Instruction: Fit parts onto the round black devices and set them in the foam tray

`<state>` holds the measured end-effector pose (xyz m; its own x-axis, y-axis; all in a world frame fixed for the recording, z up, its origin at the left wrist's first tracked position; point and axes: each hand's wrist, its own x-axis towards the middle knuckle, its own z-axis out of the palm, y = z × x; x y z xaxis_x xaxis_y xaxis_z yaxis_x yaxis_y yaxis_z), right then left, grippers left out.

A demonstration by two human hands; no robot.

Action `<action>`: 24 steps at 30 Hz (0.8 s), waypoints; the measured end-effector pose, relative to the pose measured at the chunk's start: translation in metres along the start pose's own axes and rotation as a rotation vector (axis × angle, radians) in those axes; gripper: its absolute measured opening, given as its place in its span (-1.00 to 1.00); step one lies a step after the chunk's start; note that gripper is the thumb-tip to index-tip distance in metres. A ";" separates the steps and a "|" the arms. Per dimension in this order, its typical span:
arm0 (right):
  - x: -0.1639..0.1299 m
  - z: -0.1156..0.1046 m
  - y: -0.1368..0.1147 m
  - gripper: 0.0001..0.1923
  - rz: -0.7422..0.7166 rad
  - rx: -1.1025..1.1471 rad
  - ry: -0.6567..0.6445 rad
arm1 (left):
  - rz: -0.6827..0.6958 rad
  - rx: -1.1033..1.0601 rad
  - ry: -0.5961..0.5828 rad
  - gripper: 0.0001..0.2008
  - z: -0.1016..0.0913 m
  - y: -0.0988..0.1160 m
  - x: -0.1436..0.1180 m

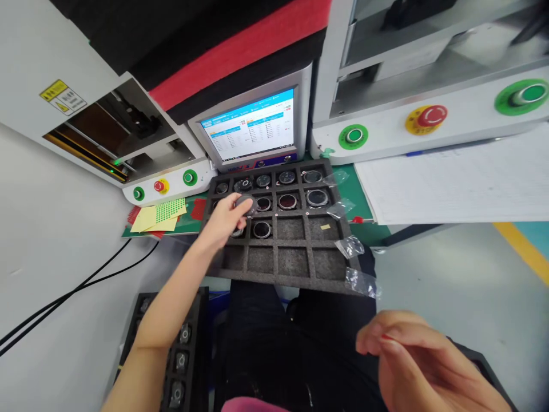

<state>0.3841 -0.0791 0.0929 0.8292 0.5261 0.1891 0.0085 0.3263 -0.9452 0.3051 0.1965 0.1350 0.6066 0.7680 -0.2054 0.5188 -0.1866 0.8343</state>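
A black foam tray (295,262) with square compartments lies in front of me, half on my lap. Its far rows hold several round dark parts (317,198); the near rows are bare. My left hand (225,217) reaches over the tray's left side, fingers closed on one round dark part (247,203) above the second row. My right hand (412,360) hovers low at the lower right, fingers loosely curled and apart, holding nothing. Several small clear plastic bags (350,246) lie along the tray's right edge.
A lit monitor (249,127) stands behind the tray. White machines with green and red buttons (426,117) flank it. Yellow sticker sheets (160,216) lie at the left, a paper sheet (454,183) at the right. A second tray of parts (180,355) sits at my lower left; black cables (72,292) run across the floor.
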 end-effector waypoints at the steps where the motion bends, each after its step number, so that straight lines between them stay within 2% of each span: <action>1: 0.000 0.004 -0.003 -0.87 0.032 0.012 -0.019 | 0.009 -0.078 -0.010 -0.77 0.011 0.000 -0.017; 3: -0.001 0.014 -0.006 -0.86 0.080 0.030 -0.079 | 0.019 -0.335 -0.093 -0.71 0.037 -0.003 -0.053; 5: -0.002 0.024 -0.005 -0.85 0.106 0.045 -0.150 | 0.019 -0.485 -0.151 -0.67 0.062 -0.006 -0.085; 7: -0.003 0.030 -0.003 -0.86 0.147 0.062 -0.200 | 0.019 -0.535 -0.198 -0.64 0.082 -0.008 -0.111; 9: -0.006 0.029 0.000 -0.89 0.207 0.083 -0.199 | 0.056 -0.533 -0.264 -0.56 0.091 -0.009 -0.128; 12: -0.006 0.018 0.001 -0.91 0.299 0.110 -0.212 | 0.226 -0.501 -0.411 -0.47 0.086 -0.012 -0.139; 14: -0.004 0.009 -0.002 -0.90 0.343 0.125 -0.267 | 0.341 -0.455 -0.509 -0.49 0.079 -0.015 -0.141; 17: 0.001 0.003 -0.008 -0.85 0.390 0.136 -0.332 | 0.348 -0.464 -0.595 -0.49 0.072 -0.020 -0.142; 19: 0.003 0.003 -0.013 -0.85 0.409 0.147 -0.348 | 0.314 -0.524 -0.603 -0.41 0.072 -0.022 -0.144; 21: 0.003 0.005 -0.015 -0.85 0.422 0.154 -0.356 | 0.335 -0.496 -0.556 -0.35 0.074 -0.023 -0.145; 24: 0.002 0.006 -0.017 -0.88 0.429 0.190 -0.385 | 0.379 -0.358 -0.447 -0.44 0.075 -0.021 -0.147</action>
<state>0.3819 -0.0788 0.1111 0.4744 0.8765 -0.0821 -0.4107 0.1379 -0.9013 0.2503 0.0417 0.1091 0.9371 0.3489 0.0063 0.0378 -0.1195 0.9921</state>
